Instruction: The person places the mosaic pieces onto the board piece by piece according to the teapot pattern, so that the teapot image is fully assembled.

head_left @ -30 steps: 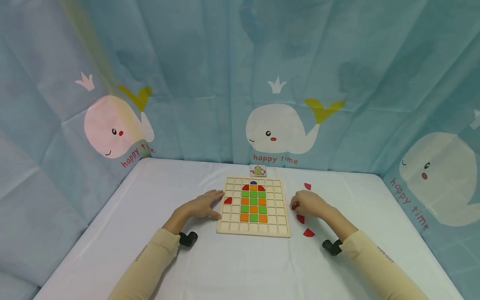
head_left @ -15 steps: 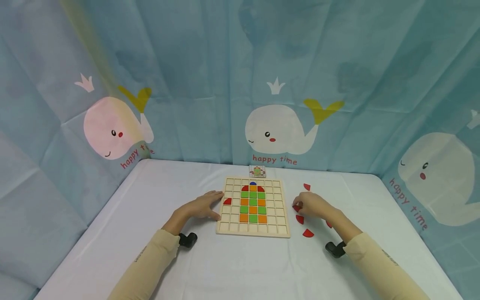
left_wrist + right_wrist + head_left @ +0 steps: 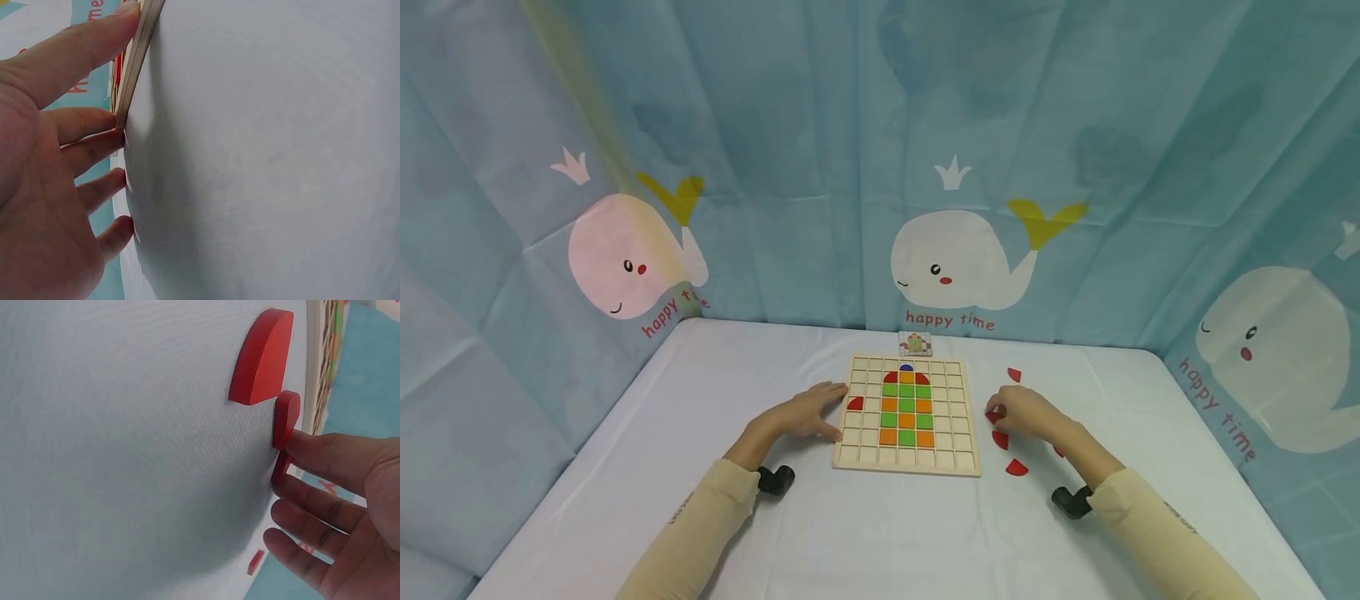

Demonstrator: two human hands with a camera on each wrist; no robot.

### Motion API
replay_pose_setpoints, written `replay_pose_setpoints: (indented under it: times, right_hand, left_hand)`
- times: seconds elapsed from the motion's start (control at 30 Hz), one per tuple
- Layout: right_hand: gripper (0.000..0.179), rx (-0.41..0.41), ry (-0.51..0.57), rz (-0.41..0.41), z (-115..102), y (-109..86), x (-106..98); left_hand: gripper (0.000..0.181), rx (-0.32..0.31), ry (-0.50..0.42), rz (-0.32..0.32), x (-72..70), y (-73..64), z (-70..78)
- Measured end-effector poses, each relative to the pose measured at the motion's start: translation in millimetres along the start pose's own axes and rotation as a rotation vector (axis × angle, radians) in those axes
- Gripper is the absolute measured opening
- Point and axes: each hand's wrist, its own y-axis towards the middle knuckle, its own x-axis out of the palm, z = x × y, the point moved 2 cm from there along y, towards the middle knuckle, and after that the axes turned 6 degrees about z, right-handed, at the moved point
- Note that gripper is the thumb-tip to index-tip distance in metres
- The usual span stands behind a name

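Observation:
A wooden grid board (image 3: 955, 433) lies on the white table, with green and orange squares (image 3: 907, 403) in its middle columns and a few red quarter-circle tiles and a blue one set in. Against the board's left edge rests my left hand (image 3: 805, 413), fingers spread; the left wrist view has its thumb (image 3: 94, 50) on the board's side. Just right of the board, my right hand (image 3: 1028, 411) pinches a red quarter-circle tile (image 3: 282, 469) between thumb and index finger, low over the cloth. Another red tile (image 3: 287, 419) sits right beside the thumb.
More loose red tiles surround the right hand: one behind it (image 3: 1014, 375), one in front (image 3: 1017, 467) and one partly hidden by the wrist (image 3: 1059, 451). Behind the board lies a small pattern card (image 3: 915, 343). A blue whale-print curtain (image 3: 775, 250) stands around the table.
My right hand has shifted slightly right, away from the board, and the tile at its fingertips shows more. A red tile by the right wrist has come into sight. The left hand stays put.

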Motion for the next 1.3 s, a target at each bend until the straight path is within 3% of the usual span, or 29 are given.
replay_pose_setpoints:
  times: [1.3]
  right_hand:
    - [0.024,0.042,0.029,0.032,-2.6,0.8,1.0]
  left_hand:
    - [0.088,0.009,-0.008,0.008,-1.0,-2.0,2.1]
